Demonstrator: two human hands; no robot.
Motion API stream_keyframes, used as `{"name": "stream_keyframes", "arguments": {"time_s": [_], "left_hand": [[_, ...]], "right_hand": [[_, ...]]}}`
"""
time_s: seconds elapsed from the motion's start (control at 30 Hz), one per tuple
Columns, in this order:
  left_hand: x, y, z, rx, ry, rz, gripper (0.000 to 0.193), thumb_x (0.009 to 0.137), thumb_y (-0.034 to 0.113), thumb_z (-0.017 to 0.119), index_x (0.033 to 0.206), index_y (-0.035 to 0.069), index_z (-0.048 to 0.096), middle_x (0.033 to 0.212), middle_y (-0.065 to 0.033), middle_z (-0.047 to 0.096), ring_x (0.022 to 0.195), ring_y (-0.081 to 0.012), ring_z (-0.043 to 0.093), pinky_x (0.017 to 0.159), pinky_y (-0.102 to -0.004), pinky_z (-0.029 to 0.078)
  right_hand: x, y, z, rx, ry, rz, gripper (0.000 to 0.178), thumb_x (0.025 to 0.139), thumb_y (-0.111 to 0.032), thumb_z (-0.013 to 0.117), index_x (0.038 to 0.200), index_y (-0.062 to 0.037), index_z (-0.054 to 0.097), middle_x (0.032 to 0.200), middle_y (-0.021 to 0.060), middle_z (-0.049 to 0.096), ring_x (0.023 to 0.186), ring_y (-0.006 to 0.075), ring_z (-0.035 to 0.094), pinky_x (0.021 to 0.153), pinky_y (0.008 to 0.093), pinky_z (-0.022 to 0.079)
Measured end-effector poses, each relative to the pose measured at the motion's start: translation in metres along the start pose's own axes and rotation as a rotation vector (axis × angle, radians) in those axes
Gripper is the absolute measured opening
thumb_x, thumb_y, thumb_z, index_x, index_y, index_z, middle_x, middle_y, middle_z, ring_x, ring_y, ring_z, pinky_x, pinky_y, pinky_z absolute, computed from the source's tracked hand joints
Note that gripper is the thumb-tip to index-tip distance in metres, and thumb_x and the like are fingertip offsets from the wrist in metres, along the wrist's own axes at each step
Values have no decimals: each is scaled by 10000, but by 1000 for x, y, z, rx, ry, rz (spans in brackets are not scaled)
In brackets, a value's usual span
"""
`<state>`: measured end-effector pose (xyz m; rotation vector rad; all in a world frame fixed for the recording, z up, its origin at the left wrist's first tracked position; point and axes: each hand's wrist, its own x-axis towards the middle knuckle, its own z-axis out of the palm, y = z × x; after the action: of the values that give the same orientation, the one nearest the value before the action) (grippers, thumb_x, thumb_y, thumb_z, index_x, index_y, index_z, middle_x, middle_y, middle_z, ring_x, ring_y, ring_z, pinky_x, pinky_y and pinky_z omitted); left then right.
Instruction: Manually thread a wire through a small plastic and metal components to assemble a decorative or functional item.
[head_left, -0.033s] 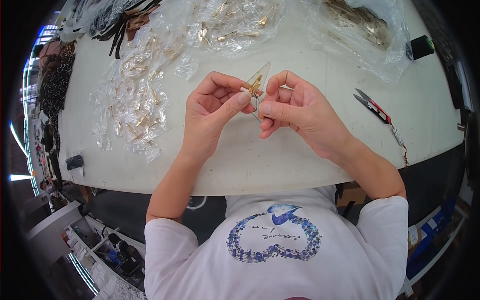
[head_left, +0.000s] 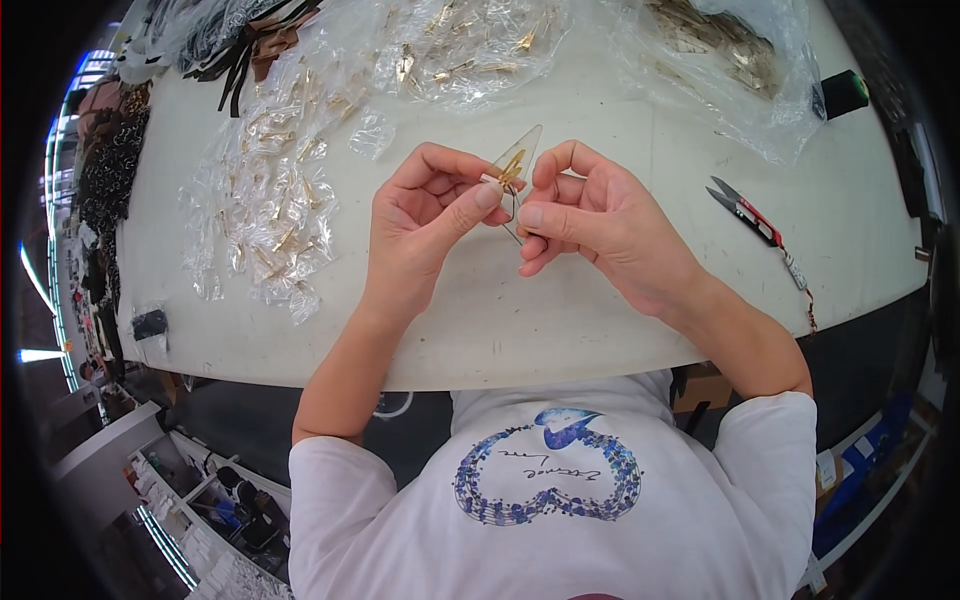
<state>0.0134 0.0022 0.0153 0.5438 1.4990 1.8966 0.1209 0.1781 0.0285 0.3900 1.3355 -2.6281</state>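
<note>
Above the middle of the table, my left hand point(head_left: 428, 215) pinches a small gold-coloured metal piece point(head_left: 513, 163) between thumb and fingers. A clear triangular sheet point(head_left: 527, 146) sticks up behind the gold piece, its tip pointing away from me. From the gold piece a thin dark cord point(head_left: 514, 207) loops down toward my right hand point(head_left: 600, 210). That hand is closed, thumb against fingers, on the cord's lower part; its fingers hide the end. A white bit point(head_left: 490, 180) shows beside my left fingertips.
Thread snips point(head_left: 747, 213) with red-and-black handles lie at the right. Several gold pieces in clear plastic bags point(head_left: 285, 190) spread over the left and far table point(head_left: 450, 350). A larger plastic bag point(head_left: 720, 60) and a dark spool point(head_left: 845, 94) stand far right. Dark strips point(head_left: 240, 65) lie far left.
</note>
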Motion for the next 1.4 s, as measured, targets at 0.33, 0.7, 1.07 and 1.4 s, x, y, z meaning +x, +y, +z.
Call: {"name": "stream_keyframes", "arguments": {"time_s": [0.33, 0.7, 1.07, 1.4], "left_hand": [[-6, -9, 6, 602, 34, 362, 155, 904, 19, 701, 1047, 11, 641, 945, -85, 708, 799, -123, 684, 768, -260, 555], [-2, -2, -7, -409, -191, -357, 147, 972, 143, 634, 1068, 61, 559, 933, -73, 664, 612, -57, 571, 589, -218, 485], [1, -3, -15, -561, -272, -279, 166, 976, 147, 619, 1069, 66, 508, 951, -64, 617, 530, -26, 417, 527, -191, 385], [4, 3, -20, -542, -337, -188, 170, 958, 129, 638, 1059, 61, 519, 918, -52, 604, 588, -44, 404, 565, -213, 383]], "right_hand": [[5, 6, -9, 53, 73, -77, 167, 960, -54, 601, 1081, -26, 489, 975, 92, 650, 887, 170, 684, 820, 321, 595], [3, 0, -10, -774, 64, -554, 152, 881, -18, 654, 1029, -10, 687, 1002, 74, 722, 958, 157, 681, 815, 287, 532], [14, -19, -33, -373, 161, -430, 79, 925, -81, 645, 990, -40, 631, 812, -21, 606, 737, 95, 596, 727, 309, 528], [-20, -74, -46, -493, 386, -933, 173, 991, -141, 612, 1066, 0, 676, 895, 27, 645, 727, 69, 573, 731, 270, 537]]}}
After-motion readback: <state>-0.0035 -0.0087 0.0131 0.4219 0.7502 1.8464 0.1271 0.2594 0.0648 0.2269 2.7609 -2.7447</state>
